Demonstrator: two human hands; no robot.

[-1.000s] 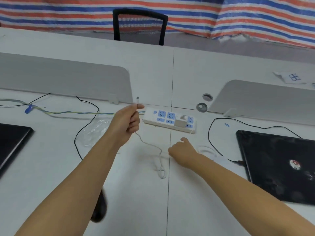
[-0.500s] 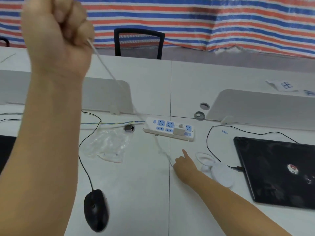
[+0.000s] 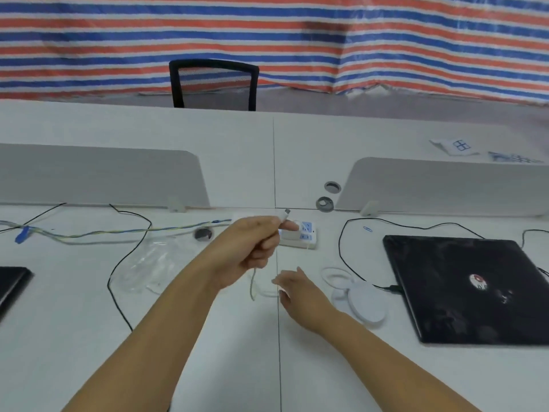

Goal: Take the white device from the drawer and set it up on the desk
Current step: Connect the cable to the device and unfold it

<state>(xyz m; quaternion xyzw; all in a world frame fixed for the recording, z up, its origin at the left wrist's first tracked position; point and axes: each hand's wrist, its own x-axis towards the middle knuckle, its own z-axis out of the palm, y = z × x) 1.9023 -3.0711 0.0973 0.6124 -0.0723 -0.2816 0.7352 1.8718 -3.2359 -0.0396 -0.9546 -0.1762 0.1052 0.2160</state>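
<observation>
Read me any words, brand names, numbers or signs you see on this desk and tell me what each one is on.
No text is readable.
Black laptop: round red and white sticker, too blurred to read.
Paper at far right: blue grid mark, no legible words.
Power strip: blue socket faces, no legible label.

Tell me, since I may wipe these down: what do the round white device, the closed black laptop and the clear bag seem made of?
Round white device: probably matte plastic, with an even white surface and soft sheen. Black laptop: glossy lid, plastic or coated metal, mottled with reflections and smudges. Clear bag: thin transparent plastic film, crinkled, with the desk showing through.
</observation>
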